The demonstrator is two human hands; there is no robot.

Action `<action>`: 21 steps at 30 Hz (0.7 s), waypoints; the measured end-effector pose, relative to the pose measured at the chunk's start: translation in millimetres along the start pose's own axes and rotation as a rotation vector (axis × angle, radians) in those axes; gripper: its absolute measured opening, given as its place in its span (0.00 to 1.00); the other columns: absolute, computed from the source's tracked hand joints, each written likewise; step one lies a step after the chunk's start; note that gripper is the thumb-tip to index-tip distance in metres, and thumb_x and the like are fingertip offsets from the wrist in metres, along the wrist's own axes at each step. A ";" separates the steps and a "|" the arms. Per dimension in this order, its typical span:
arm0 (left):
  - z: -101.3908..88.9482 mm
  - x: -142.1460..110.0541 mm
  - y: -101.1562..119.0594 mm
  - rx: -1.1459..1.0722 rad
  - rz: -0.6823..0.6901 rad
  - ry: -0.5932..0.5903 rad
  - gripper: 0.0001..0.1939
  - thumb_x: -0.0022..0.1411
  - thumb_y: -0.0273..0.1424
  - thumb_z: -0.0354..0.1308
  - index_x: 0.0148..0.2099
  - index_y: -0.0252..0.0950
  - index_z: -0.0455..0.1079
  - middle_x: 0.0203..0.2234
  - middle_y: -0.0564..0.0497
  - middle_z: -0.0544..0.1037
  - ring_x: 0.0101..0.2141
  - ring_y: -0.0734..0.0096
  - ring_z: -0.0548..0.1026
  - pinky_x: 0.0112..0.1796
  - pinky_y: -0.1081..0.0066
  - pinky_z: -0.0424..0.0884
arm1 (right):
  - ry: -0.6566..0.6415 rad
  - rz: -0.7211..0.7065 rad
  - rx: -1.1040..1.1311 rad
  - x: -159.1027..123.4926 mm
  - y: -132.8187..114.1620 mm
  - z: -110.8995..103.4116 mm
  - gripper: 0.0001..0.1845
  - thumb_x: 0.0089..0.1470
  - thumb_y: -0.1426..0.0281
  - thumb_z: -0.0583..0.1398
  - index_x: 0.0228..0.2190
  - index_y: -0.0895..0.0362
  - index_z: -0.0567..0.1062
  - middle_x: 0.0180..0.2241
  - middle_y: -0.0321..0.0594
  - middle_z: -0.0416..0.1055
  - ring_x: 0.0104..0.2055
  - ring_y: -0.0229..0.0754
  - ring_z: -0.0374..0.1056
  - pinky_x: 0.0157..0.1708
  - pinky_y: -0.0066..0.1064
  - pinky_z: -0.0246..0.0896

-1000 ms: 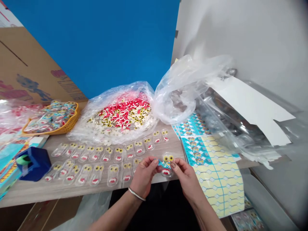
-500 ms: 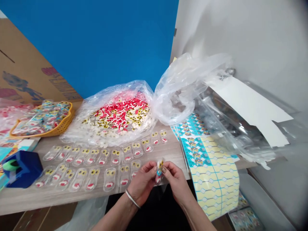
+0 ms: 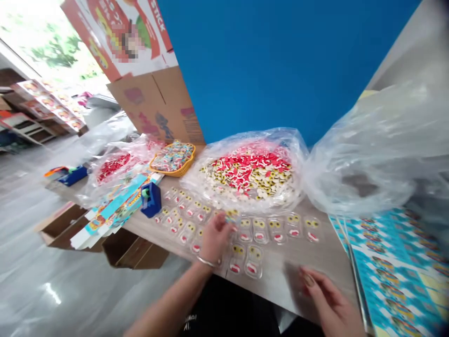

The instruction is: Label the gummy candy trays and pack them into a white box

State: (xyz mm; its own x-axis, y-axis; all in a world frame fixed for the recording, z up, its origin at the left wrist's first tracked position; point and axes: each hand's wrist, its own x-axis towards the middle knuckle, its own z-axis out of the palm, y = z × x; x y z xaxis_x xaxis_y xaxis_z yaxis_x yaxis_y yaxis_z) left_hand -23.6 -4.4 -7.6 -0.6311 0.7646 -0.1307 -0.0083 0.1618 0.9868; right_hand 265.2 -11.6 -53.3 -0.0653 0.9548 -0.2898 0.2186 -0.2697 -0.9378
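My left hand [image 3: 214, 238] is closed on a small clear blister pack [image 3: 231, 216] with yellow eye pieces and a blue part, raised over the table. Rows of clear plastic shells [image 3: 259, 230], each with two yellow eyes and a red-and-white mouth piece, lie beneath and around it. Some shells are hidden behind the left hand and forearm. Low on the right, my right hand [image 3: 328, 297] hovers over the table's front edge, fingers loosely apart; I see nothing in it, though it is slightly blurred.
A clear bag of red, white and yellow pieces [image 3: 249, 171] lies behind the rows. Leftward are a yellow basket of filled packs [image 3: 173, 159], a blue tape dispenser [image 3: 151, 200] and printed cards [image 3: 119, 201]. Label sheets [image 3: 389, 276] and plastic bags [image 3: 361, 159] lie right.
My view has swung left. The hands, together on the pack before, are now apart: the left carries it leftward over the rows, while the right has let go.
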 end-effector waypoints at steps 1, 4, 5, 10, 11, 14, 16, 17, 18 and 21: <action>-22.2 20.9 8.5 -0.015 0.009 0.197 0.16 0.46 0.30 0.67 0.40 0.35 0.71 0.21 0.55 0.76 0.23 0.72 0.74 0.26 0.75 0.70 | 0.015 0.019 -0.009 0.6 3.1 -8.7 0.30 0.44 0.45 0.64 0.39 0.55 0.81 0.40 0.44 0.80 0.36 0.48 0.77 0.36 0.28 0.73; -77.9 66.8 32.7 -0.038 0.007 0.392 0.18 0.49 0.31 0.65 0.42 0.36 0.65 0.19 0.60 0.72 0.18 0.76 0.71 0.20 0.79 0.66 | 0.117 0.023 -0.035 -1.1 8.5 -33.6 0.29 0.43 0.45 0.65 0.35 0.56 0.82 0.35 0.45 0.80 0.35 0.49 0.77 0.32 0.28 0.73; -86.8 74.3 38.1 -0.052 -0.003 0.402 0.18 0.49 0.30 0.65 0.42 0.36 0.64 0.19 0.60 0.73 0.18 0.77 0.72 0.20 0.80 0.66 | 0.168 0.002 -0.041 -2.9 8.2 -40.0 0.28 0.43 0.46 0.65 0.34 0.56 0.82 0.34 0.45 0.80 0.35 0.49 0.76 0.32 0.29 0.73; -31.2 50.8 37.2 -0.113 -0.200 -0.091 0.26 0.44 0.32 0.71 0.45 0.37 0.67 0.24 0.55 0.78 0.21 0.74 0.75 0.21 0.79 0.69 | 0.423 -0.118 -0.058 -2.6 -1.1 -59.7 0.23 0.51 0.50 0.62 0.36 0.56 0.80 0.26 0.41 0.75 0.26 0.43 0.68 0.27 0.33 0.66; -4.6 34.6 34.1 -0.128 -0.254 -0.220 0.27 0.44 0.33 0.71 0.47 0.37 0.67 0.25 0.53 0.79 0.22 0.73 0.76 0.22 0.77 0.70 | 0.481 -0.128 -0.074 0.7 -1.3 -63.6 0.22 0.52 0.51 0.61 0.36 0.57 0.79 0.27 0.41 0.75 0.27 0.43 0.68 0.28 0.34 0.66; 88.2 -22.8 24.8 -0.163 -0.443 -0.574 0.26 0.49 0.32 0.69 0.49 0.34 0.66 0.27 0.49 0.80 0.25 0.72 0.77 0.26 0.75 0.72 | 0.580 -0.171 -0.138 7.7 4.4 -75.7 0.21 0.55 0.53 0.59 0.39 0.57 0.77 0.35 0.45 0.76 0.35 0.47 0.71 0.37 0.38 0.67; 152.7 -53.2 19.6 -0.164 -0.520 -0.753 0.21 0.53 0.28 0.66 0.48 0.32 0.66 0.29 0.47 0.80 0.26 0.72 0.77 0.30 0.72 0.74 | 0.586 -0.197 -0.194 5.8 11.1 -81.5 0.19 0.58 0.56 0.58 0.41 0.57 0.76 0.39 0.46 0.76 0.40 0.49 0.71 0.42 0.41 0.66; 183.2 -62.5 17.5 -0.120 -0.507 -0.779 0.17 0.54 0.27 0.64 0.47 0.31 0.66 0.28 0.47 0.79 0.25 0.73 0.77 0.31 0.70 0.74 | 0.581 -0.213 -0.231 2.8 14.4 -83.8 0.18 0.59 0.57 0.57 0.41 0.57 0.75 0.40 0.46 0.75 0.42 0.49 0.71 0.44 0.41 0.65; 211.4 -67.5 16.1 -0.095 -0.491 -0.790 0.15 0.55 0.25 0.63 0.45 0.31 0.67 0.27 0.47 0.78 0.24 0.73 0.76 0.31 0.69 0.74 | 0.578 -0.232 -0.272 -1.1 17.5 -86.0 0.16 0.60 0.58 0.57 0.42 0.56 0.75 0.41 0.46 0.75 0.43 0.49 0.70 0.45 0.42 0.65; 273.2 -63.2 16.1 -0.033 -0.406 -0.768 0.14 0.57 0.25 0.62 0.47 0.30 0.67 0.27 0.48 0.77 0.26 0.72 0.76 0.34 0.68 0.74 | 0.597 -0.294 -0.415 -14.4 25.8 -94.5 0.14 0.61 0.60 0.56 0.41 0.55 0.75 0.41 0.46 0.74 0.45 0.49 0.69 0.48 0.44 0.63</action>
State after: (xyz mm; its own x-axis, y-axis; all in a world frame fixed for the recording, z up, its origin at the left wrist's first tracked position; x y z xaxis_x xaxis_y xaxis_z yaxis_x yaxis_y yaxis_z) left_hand 228.1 120.4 -9.6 0.1239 0.8628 -0.4901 -0.1494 0.5045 0.8504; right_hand 363.8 -20.5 -55.3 0.3321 0.9169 0.2215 0.6275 -0.0394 -0.7776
